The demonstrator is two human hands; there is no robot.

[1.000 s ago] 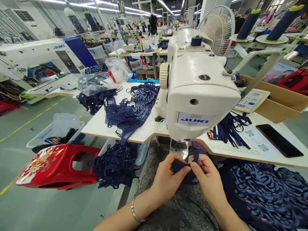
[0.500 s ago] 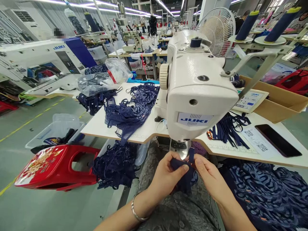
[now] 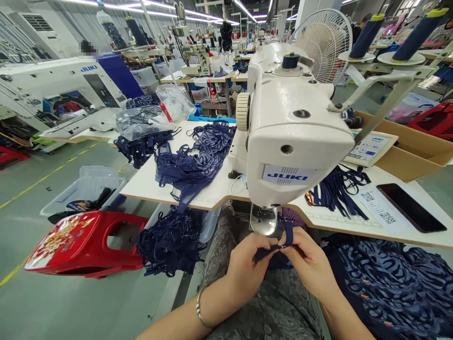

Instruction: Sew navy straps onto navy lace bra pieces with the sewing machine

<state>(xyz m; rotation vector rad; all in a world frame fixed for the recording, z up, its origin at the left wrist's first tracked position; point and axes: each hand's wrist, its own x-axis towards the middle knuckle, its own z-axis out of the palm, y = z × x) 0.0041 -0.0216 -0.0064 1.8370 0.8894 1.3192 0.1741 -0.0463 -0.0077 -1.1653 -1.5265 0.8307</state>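
Observation:
Just below the head of a white sewing machine point(image 3: 300, 141), both hands pinch navy fabric over my lap. My left hand point(image 3: 247, 259) grips the edge of a navy garment piece point(image 3: 281, 261), most of it hidden behind the fingers. In my right hand point(image 3: 309, 257) a narrow navy strap point(image 3: 289, 232) is pinched where it meets that piece; the strap stands up in a loop above the fingers. A small metallic glint shows at the join, too small to name. The fingertips of both hands nearly touch.
Navy lace garments point(image 3: 201, 156) lie heaped on the white table point(image 3: 141, 186). More hang at the lower right point(image 3: 399, 278). Navy straps point(image 3: 334, 191), a phone point(image 3: 410, 208) and a cardboard box point(image 3: 414, 146) are on the right. A red stool point(image 3: 85, 243) lies at the left.
My hands have drawn closer together and turned inward. The strap, earlier a short end between the fingers, now loops up from my right hand. The garment piece is more bunched.

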